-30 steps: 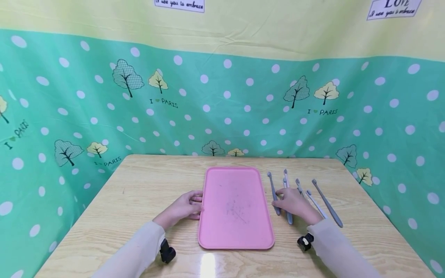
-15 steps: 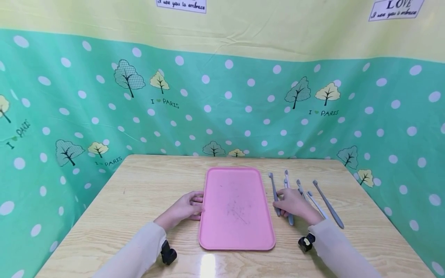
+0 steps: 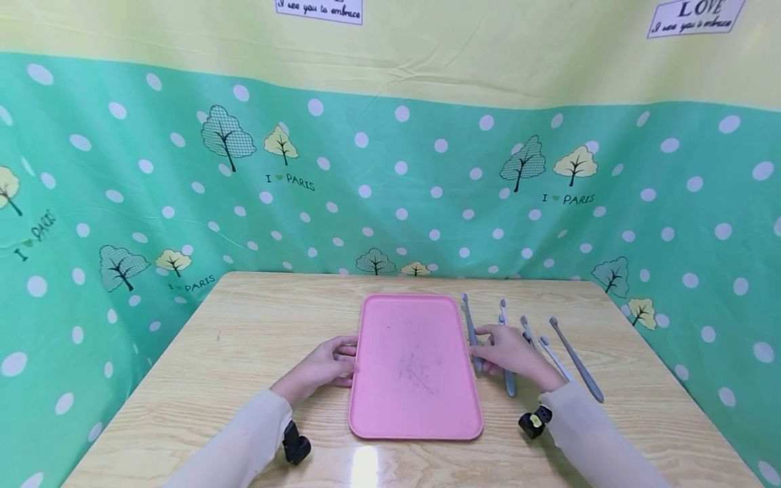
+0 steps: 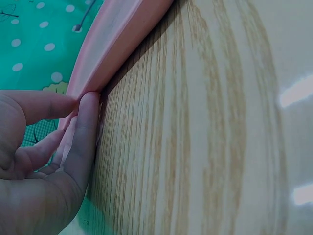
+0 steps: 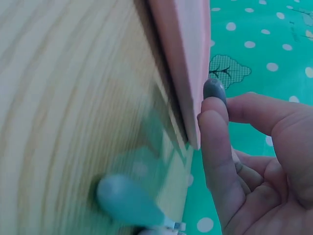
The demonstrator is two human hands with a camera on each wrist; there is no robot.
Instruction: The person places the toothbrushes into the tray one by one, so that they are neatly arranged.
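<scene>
A pink tray (image 3: pixel 415 366) with dark marks lies flat on the wooden table. Along its left edge, the left hand (image 3: pixel 323 366) touches the rim with extended fingers; the left wrist view has the index finger and thumb tips against the tray's side (image 4: pixel 115 54). Close to the right edge, the right hand (image 3: pixel 509 352) pinches a grey toothbrush (image 3: pixel 470 325), bristle head pointing away. In the right wrist view, the grey handle's end (image 5: pixel 214 90) shows between thumb and index finger, beside the tray's side wall.
Several more toothbrushes lie on the table (image 3: pixel 268 305) at the right, among them a blue-grey one (image 3: pixel 576 359) and a white one (image 3: pixel 555 359). A blue handle (image 3: pixel 509 383) is partly under the right hand. A green dotted curtain (image 3: pixel 396 169) hangs behind.
The right hand has taken hold of the grey toothbrush and shifted it left, up to the tray's right edge. The left hand and tray stay in place.
</scene>
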